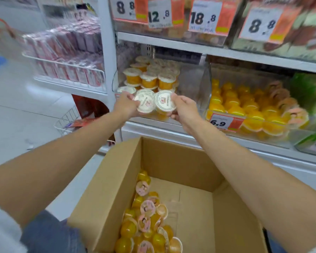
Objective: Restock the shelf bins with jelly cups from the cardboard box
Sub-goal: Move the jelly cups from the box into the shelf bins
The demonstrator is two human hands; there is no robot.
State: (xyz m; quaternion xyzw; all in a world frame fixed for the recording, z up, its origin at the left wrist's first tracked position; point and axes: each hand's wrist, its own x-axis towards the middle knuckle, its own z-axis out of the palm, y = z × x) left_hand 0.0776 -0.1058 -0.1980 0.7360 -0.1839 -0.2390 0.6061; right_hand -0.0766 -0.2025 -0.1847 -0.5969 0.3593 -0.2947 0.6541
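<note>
While both hands [125, 105] [185, 109] flank them, each grips one jelly cup [146, 103] [165, 100].

Matt cardboard box [171, 179] (glossy plastic cups [164, 101])

The left arm [62, 161] and the right arm [244, 170] are bare from above the elbow down. The left grip [125, 105] and the right grip [183, 110] are bare too. A soft white sleeve [0, 225] covers the top of the left arm. Beside it is blue-grey cloth [49, 234], like jeans.
</note>
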